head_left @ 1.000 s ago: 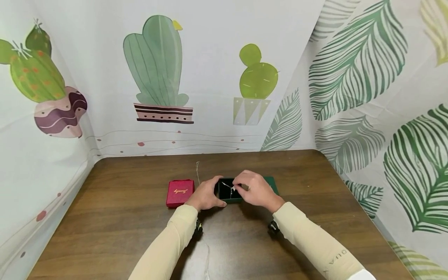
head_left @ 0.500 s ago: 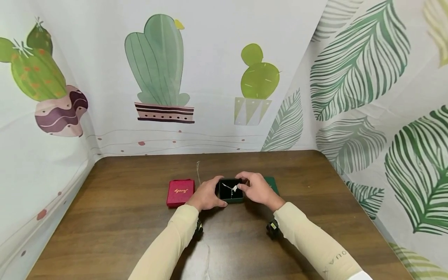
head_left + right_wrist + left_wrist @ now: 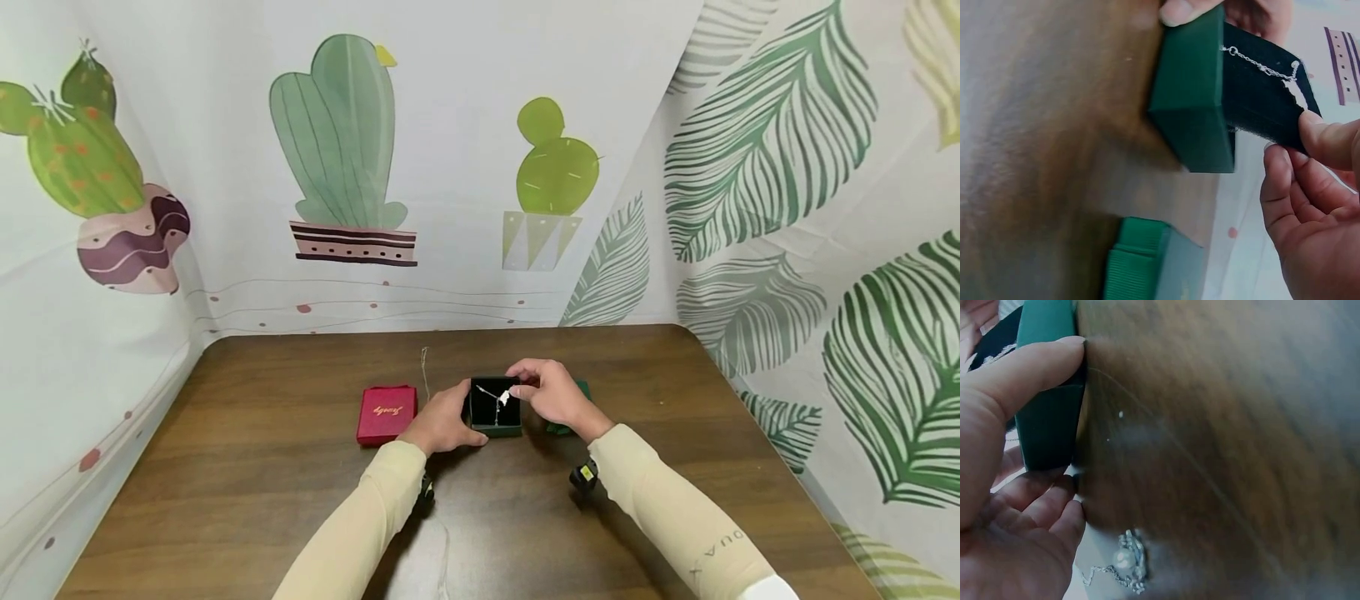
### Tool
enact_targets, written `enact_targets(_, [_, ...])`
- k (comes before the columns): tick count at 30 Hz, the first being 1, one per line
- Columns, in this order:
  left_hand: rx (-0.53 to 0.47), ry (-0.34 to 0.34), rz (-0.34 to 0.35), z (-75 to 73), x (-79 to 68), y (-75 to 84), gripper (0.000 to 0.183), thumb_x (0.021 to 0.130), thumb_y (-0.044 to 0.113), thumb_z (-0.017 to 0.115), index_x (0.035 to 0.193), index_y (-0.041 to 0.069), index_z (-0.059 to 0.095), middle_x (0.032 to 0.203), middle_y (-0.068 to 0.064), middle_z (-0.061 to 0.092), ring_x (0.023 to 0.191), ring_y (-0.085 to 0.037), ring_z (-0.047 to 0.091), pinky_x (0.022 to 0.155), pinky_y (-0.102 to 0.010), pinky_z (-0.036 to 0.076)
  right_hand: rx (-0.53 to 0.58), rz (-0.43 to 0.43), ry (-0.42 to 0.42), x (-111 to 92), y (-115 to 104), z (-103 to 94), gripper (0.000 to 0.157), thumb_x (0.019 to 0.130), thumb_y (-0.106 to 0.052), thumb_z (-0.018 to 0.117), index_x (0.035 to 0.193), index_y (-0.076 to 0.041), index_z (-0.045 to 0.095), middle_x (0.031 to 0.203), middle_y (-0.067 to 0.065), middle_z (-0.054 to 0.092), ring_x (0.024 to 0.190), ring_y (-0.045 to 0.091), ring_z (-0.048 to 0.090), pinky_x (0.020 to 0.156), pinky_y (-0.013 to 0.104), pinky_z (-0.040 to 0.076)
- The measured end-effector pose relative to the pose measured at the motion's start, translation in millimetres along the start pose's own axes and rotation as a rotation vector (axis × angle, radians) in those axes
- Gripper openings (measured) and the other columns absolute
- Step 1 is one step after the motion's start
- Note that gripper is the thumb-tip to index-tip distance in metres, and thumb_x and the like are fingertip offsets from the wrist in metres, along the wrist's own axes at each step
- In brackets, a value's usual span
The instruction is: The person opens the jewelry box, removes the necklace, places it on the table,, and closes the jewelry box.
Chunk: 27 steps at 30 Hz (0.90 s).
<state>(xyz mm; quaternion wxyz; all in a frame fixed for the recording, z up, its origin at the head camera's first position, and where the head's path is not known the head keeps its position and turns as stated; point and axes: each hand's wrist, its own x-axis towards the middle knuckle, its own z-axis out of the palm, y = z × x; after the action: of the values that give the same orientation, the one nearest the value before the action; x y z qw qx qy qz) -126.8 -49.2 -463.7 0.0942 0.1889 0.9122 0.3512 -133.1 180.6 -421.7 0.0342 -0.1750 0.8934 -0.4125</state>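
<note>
A small green jewelry box [image 3: 495, 432] stands in front of me without its lid. My left hand [image 3: 442, 418] grips its left side, thumb at the near wall and fingers round the far side. Inside is a black pad [image 3: 1260, 106] bearing a silver chain [image 3: 1263, 67] with a pale pendant [image 3: 505, 398]. My right hand [image 3: 551, 392] pinches the pad's right edge between thumb and fingers, and the right wrist view shows that edge raised out of the box. Behind the right hand lies the green lid [image 3: 1179, 269] with a ribbed ribbon, partly hidden.
A red jewelry box [image 3: 386, 414] lies left of my left hand. Near it on the wooden table [image 3: 262, 467] is a thin chain [image 3: 424, 367]; the left wrist view shows a pearl pendant [image 3: 1125, 559]. A patterned cloth [image 3: 450, 125] hangs behind the table.
My right hand has left the silver pendant and moved to the pad's right edge, which now tilts up. The left hand stays on the box.
</note>
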Motion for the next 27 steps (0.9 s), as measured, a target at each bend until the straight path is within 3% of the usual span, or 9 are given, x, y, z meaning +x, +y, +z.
enact_targets(4, [-0.005,0.004,0.024,0.0,0.3,-0.1,0.079,0.074,0.023,0.095,0.139,0.008,0.053,0.118,-0.012,0.072,0.106,-0.027,0.068,0.102,-0.049,0.056,0.017,-0.013,0.003,3,-6,-5.3,0.019,0.098,-0.007,0.071,0.117,-0.007,0.074,0.099,0.010,0.070,0.084,0.017,0.060,0.076,0.032,0.052])
enact_targets(8, [-0.002,0.006,0.033,0.0,0.5,0.2,0.076,0.074,0.023,0.096,0.137,0.011,0.056,0.121,-0.010,0.072,0.108,-0.026,0.067,0.102,-0.049,0.055,0.058,-0.012,0.001,5,-13,-10.6,0.020,0.097,-0.005,0.071,0.116,-0.004,0.074,0.097,0.012,0.070,0.078,0.016,0.060,0.070,0.029,0.052])
enact_targets(16, [-0.024,-0.006,0.075,2.1,-1.1,0.8,0.104,0.066,0.027,0.101,0.152,0.009,0.045,0.148,-0.012,0.057,0.132,-0.028,0.058,0.116,-0.049,0.046,0.087,-0.016,-0.020,3,-22,-19.1,0.021,0.097,-0.003,0.070,0.118,0.000,0.073,0.094,0.015,0.070,0.072,0.014,0.063,0.065,0.029,0.053])
enact_targets(20, [-0.062,0.002,0.073,-6.2,-8.9,3.4,0.107,0.069,0.028,0.099,0.156,0.007,0.040,0.157,-0.014,0.049,0.141,-0.031,0.052,0.120,-0.051,0.042,0.088,-0.017,-0.013,3,-24,-23.5,0.022,0.097,-0.004,0.070,0.119,-0.001,0.074,0.093,0.014,0.071,0.071,0.014,0.064,0.064,0.029,0.053])
enact_targets(23, [-0.118,0.014,0.053,-19.5,-19.5,9.4,0.097,0.075,0.031,0.095,0.154,0.004,0.045,0.157,-0.014,0.052,0.143,-0.033,0.052,0.120,-0.053,0.042,0.105,-0.001,-0.013,2,-25,-27.2,0.023,0.097,-0.004,0.070,0.120,-0.001,0.074,0.093,0.014,0.070,0.071,0.016,0.065,0.064,0.029,0.054])
enact_targets(27, [-0.300,0.089,0.008,-33.4,-32.1,19.6,0.069,0.089,0.035,0.084,0.145,0.005,0.058,0.142,-0.011,0.066,0.131,-0.030,0.064,0.111,-0.051,0.051,0.127,0.007,-0.019,1,-27,-31.1,0.023,0.098,-0.003,0.069,0.120,-0.001,0.073,0.092,0.014,0.069,0.073,0.024,0.066,0.065,0.034,0.055])
